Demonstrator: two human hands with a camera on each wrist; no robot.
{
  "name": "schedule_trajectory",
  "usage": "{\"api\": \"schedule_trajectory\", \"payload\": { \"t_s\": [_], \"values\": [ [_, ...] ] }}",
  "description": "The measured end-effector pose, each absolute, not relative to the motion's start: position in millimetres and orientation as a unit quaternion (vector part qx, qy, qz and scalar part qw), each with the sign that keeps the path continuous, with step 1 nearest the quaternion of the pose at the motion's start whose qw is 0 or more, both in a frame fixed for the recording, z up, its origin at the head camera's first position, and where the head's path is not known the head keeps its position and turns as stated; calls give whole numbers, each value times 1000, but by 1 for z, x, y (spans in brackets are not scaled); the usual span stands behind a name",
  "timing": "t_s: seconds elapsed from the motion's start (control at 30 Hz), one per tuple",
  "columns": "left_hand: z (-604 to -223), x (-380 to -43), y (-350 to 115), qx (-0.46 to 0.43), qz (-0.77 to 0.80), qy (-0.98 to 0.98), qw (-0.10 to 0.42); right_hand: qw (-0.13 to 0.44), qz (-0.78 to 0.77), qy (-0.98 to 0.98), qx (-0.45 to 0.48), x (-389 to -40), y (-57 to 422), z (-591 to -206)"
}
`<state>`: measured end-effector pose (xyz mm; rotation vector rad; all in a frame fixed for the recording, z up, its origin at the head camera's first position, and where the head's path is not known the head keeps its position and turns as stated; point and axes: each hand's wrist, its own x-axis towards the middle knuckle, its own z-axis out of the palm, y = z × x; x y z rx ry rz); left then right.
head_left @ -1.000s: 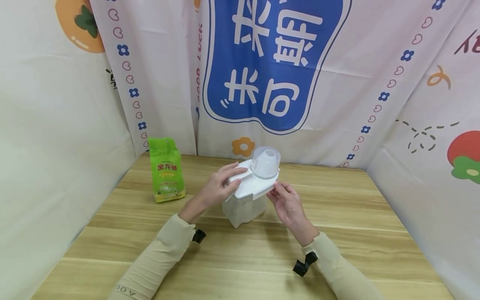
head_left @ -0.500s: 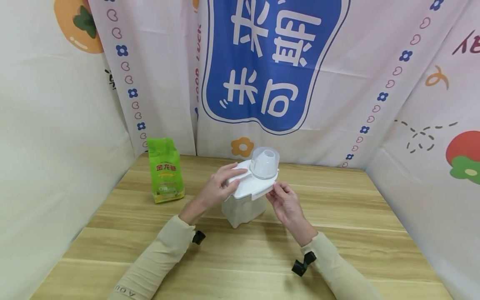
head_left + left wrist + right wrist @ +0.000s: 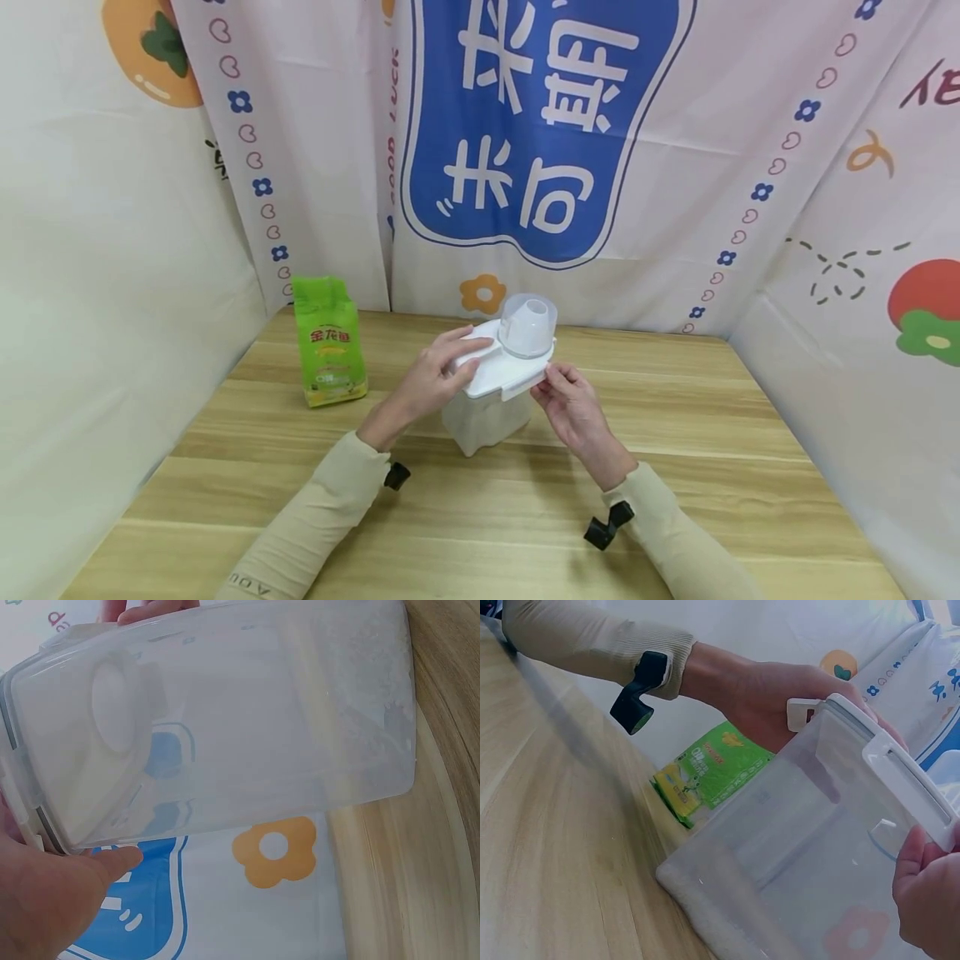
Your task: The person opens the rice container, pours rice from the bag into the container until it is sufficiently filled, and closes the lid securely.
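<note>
The clear container (image 3: 486,427) stood near the middle of the wood-grained surface (image 3: 675,442), between the person's two hands, with a white lid (image 3: 506,377) covering its top. The left hand (image 3: 431,382) held the lid at its left side, thumb and fingers spread across the top; in the left wrist view, a fingertip also reached down beside the container's wall, just below the lid. The right hand (image 3: 576,410) pinched the lid's right edge, its fingertips close together, and the right wrist view showed them at the end of a long white latch (image 3: 907,784). A small white flap (image 3: 802,715) jutted out beneath the left hand in that same view. A transparent cap (image 3: 528,325) rose from the far part of the lid. A pale layer showed in the lower end of the container, too hazy to identify, and whether the base lay flat could not be told. To the left, apart from the left hand, a green bag (image 3: 330,343) with a yellow lower band stood upright on the surface. Beige sleeves (image 3: 318,517) covered both forearms, with a black mount (image 3: 609,525) at the right wrist. Behind hung a white cloth (image 3: 697,192) bearing a large blue panel with white characters and, below it, an orange flower.
</note>
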<state>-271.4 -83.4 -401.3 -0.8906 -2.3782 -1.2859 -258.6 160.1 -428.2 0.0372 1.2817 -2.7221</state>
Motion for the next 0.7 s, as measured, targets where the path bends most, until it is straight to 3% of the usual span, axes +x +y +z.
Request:
{"api": "schedule_trajectory", "payload": {
  "t_s": [0.7],
  "values": [
    [-403,-271,-84,-311,-437,-829,156,92,-891,445,13,-257,161,-421]
  ]
}}
